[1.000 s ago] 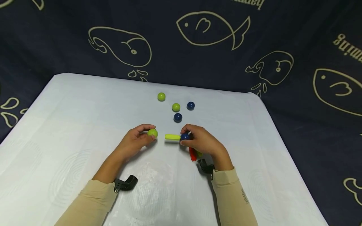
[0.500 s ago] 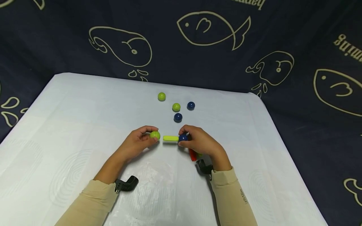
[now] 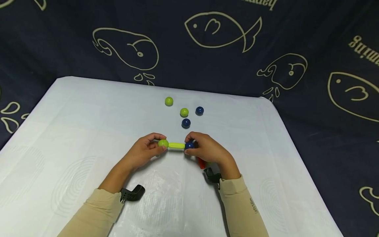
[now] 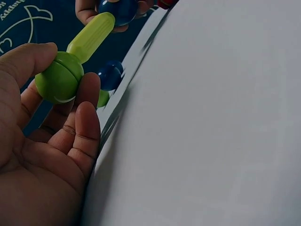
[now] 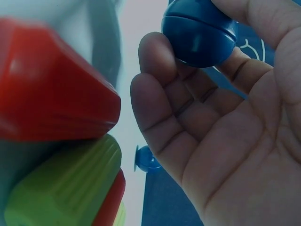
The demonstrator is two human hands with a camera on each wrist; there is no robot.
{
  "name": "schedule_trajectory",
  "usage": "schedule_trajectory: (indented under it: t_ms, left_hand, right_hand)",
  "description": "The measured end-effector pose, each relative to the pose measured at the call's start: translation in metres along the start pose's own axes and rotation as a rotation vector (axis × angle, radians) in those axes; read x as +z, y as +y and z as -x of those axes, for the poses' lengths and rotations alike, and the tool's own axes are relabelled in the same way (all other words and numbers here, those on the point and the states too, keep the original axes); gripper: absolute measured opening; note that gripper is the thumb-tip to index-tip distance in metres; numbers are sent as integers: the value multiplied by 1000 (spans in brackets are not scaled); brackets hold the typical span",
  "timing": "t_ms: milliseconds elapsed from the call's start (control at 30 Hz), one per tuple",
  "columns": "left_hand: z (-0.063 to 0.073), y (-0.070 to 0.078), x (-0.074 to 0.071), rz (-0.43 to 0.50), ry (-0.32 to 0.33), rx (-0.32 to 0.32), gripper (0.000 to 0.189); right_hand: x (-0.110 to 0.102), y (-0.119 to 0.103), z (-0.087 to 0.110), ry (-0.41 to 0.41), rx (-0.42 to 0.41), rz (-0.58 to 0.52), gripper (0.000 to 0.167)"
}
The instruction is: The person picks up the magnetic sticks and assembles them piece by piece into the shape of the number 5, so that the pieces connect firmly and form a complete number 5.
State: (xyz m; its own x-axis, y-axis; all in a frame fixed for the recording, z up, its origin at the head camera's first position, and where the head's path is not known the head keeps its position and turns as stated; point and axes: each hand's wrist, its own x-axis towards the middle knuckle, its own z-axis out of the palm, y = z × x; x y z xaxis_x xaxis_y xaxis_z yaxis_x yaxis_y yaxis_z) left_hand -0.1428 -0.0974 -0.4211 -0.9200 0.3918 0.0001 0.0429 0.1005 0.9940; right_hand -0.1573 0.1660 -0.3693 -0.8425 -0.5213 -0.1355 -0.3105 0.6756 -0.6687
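Note:
Between the thumb and fingers of my left hand [image 3: 145,148] is a green ball [image 4: 59,77] with a seam around it. My right hand [image 3: 208,148] pinches a dark blue ball [image 5: 200,35]. A ribbed yellow-green rod [image 3: 176,145] spans the space between the two balls, touching the green one at its left end and the blue one at its right. Held above the white table, the three pieces form a nearly level line. Below my right hand lies a red rod [image 3: 201,163], partly hidden, with a yellow-green rod [image 5: 66,188] close beside it in the right wrist view.
Farther back on the white table [image 3: 88,108] lie two green balls [image 3: 169,101] and two dark blue balls [image 3: 199,111]. A dark cloth [image 3: 177,65] with fish and whale outlines hangs behind the table's far edge.
My hands have drawn together: the left moved slightly right with the green ball, the right slightly left with the blue ball and rod. The gap between green ball and rod has closed.

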Motion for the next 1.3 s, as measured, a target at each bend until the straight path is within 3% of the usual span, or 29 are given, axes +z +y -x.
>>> schedule_trajectory:
  t_ms: [567, 1067, 1300]
  left_hand:
    - [-1, -1, 1, -40, 5, 9, 39]
    - [0, -2, 2, -195, 46, -47, 39]
    - [1, -4, 2, -200, 49, -29, 41]
  right_hand:
    - [1, 0, 0, 4, 21, 22, 24]
    - [3, 3, -2, 9, 48, 75, 29]
    - [4, 2, -2, 11, 54, 98, 30]
